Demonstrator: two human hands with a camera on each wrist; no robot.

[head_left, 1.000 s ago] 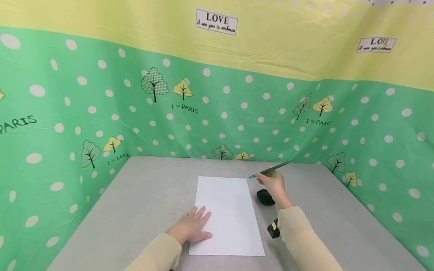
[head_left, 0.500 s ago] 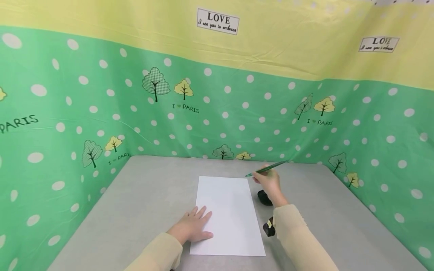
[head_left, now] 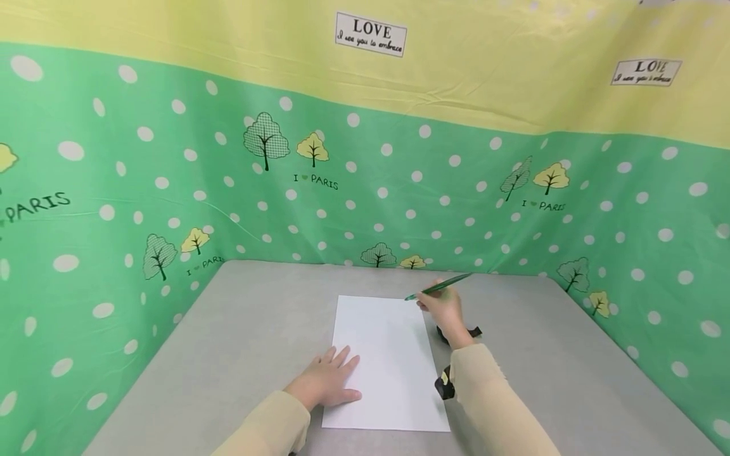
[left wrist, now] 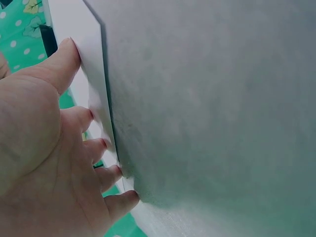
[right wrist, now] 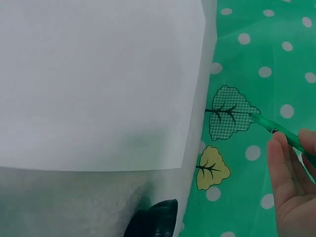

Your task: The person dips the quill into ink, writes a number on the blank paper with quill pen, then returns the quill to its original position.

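From above, my left hand (head_left: 326,383) lies flat with fingers straight on the near left corner of the paper (head_left: 384,361), mid-worktop (head_left: 239,342). My right hand (head_left: 441,310) pinches a green pen (head_left: 438,287) over the paper's far right corner. Only my right wrist view shows the pen's fine tip. The black object (head_left: 473,332) behind my right hand is mostly hidden.

Black object (head_left: 456,334) half hidden behind the right hand (head_left: 440,309), unidentifiable.
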